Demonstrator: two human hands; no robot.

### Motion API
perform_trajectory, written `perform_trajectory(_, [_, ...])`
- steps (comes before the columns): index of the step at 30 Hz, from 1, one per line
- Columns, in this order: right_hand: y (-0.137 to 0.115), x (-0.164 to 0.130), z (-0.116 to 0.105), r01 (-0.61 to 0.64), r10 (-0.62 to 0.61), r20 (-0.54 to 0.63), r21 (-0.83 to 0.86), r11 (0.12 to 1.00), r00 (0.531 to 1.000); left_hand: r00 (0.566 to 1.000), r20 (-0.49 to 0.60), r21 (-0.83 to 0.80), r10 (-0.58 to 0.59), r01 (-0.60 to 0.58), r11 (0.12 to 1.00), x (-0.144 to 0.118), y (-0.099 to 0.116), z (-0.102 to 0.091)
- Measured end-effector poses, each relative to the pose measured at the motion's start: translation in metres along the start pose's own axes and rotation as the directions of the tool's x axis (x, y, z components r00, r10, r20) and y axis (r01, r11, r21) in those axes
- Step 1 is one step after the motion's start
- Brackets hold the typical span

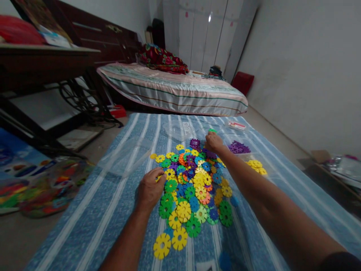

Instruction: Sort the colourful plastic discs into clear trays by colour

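A heap of notched plastic snowflake discs (200, 192) in yellow, green, blue, purple and orange lies on the striped cloth. At the heap's left edge my left hand (150, 188) is closed, with a yellow disc (159, 177) between thumb and fingers. My right hand (213, 142) is a fist beyond the far right side of the heap. A green disc (212, 130) shows at its far side, seemingly in the fingers, which are mostly hidden. Right of that hand, a clear divided box (269, 162) contains purple pieces (239, 147) and yellow discs (256, 166) in separate compartments.
Clear plastic lids or trays lie on the cloth, one at the left (126, 156) and one at the back (176, 130). A small red-and-white packet (237, 125) rests near the far edge. Beyond stands a bed (175, 90); a dark table (42, 56) is at the left.
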State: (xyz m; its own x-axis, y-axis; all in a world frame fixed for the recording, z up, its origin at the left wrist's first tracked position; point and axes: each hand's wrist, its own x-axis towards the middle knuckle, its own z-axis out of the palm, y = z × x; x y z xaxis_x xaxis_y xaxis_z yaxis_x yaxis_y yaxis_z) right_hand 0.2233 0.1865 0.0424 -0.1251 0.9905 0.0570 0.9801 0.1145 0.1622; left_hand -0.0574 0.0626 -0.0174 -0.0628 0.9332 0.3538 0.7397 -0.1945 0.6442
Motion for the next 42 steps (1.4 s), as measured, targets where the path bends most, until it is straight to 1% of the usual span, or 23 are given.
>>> perform_trajectory(7, [0.021, -0.017, -0.004, 0.056, -0.054, 0.023, -0.063, 0.996, 0.998, 1.000, 0.008, 0.011, 0.001, -0.001, 1.000, 0.001, -0.004, 0.003])
perform_trajectory(12, [0.037, -0.029, -0.008, 0.096, -0.092, 0.043, -0.098, 0.991, 0.995, 1.000, 0.010, 0.006, -0.004, 0.004, 1.000, 0.001, -0.002, 0.003])
perform_trajectory(15, [0.043, -0.036, -0.009, 0.110, -0.104, 0.051, -0.109, 0.988, 0.993, 1.000, 0.013, 0.001, -0.007, 0.007, 1.000, 0.001, -0.001, 0.002])
perform_trajectory(20, [0.042, -0.042, -0.009, 0.106, -0.100, 0.057, -0.112, 0.988, 0.993, 1.000, 0.018, -0.007, -0.009, 0.009, 1.000, 0.002, 0.000, 0.001])
perform_trajectory(24, [0.037, -0.045, -0.011, 0.097, -0.094, 0.034, -0.108, 0.989, 0.995, 1.000, 0.016, -0.010, -0.018, 0.018, 1.000, 0.003, 0.001, 0.000])
perform_trajectory(27, [0.033, -0.049, -0.017, 0.090, -0.088, 0.020, -0.103, 0.991, 0.996, 1.000, 0.013, -0.014, -0.018, 0.019, 1.000, 0.003, 0.002, 0.000])
perform_trajectory(30, [0.027, -0.059, -0.027, 0.090, -0.088, 0.015, -0.097, 0.991, 0.996, 1.000, 0.014, -0.024, -0.015, 0.015, 1.000, 0.003, 0.002, 0.002])
perform_trajectory(33, [0.016, -0.082, -0.038, 0.088, -0.089, -0.008, -0.058, 0.994, 0.996, 1.000, 0.021, -0.022, -0.022, 0.022, 1.000, 0.004, 0.001, 0.003])
perform_trajectory(35, [0.006, -0.106, -0.043, 0.083, -0.083, -0.003, 0.010, 0.997, 0.997, 0.999, 0.028, -0.014, -0.026, 0.026, 1.000, 0.004, 0.001, 0.003])
perform_trajectory(36, [0.000, -0.120, -0.044, 0.074, -0.075, 0.014, 0.051, 0.996, 0.997, 0.999, 0.033, -0.012, -0.026, 0.027, 1.000, 0.004, 0.001, 0.003])
perform_trajectory(38, [-0.009, -0.152, -0.043, 0.089, -0.100, 0.080, 0.132, 0.987, 0.992, 0.999, 0.039, -0.012, -0.024, 0.024, 1.000, 0.004, 0.001, 0.004])
perform_trajectory(40, [-0.014, -0.184, -0.039, 0.090, -0.120, 0.171, 0.173, 0.981, 0.978, 0.999, 0.037, -0.016, -0.020, 0.020, 1.000, 0.003, 0.001, 0.004])
perform_trajectory(42, [-0.015, -0.212, -0.033, 0.064, -0.106, 0.213, 0.198, 0.978, 0.971, 0.999, 0.033, -0.015, -0.020, 0.021, 1.000, 0.003, 0.002, 0.003])
